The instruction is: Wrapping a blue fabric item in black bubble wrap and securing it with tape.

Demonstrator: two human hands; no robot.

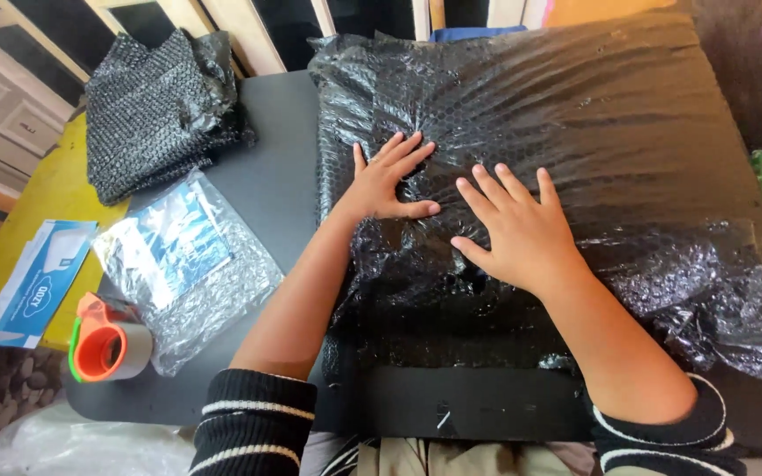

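While flat, both hands point(451, 207) press black bubble-wrapped parcel point(575, 132).

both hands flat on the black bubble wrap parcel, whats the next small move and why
Probably keep the right hand pressing and reach the left hand for the tape dispenser. The black bubble wrap lies loose and crumpled along the near edge of the parcel, with no tape seen holding it, and the dispenser sits on the person's left.
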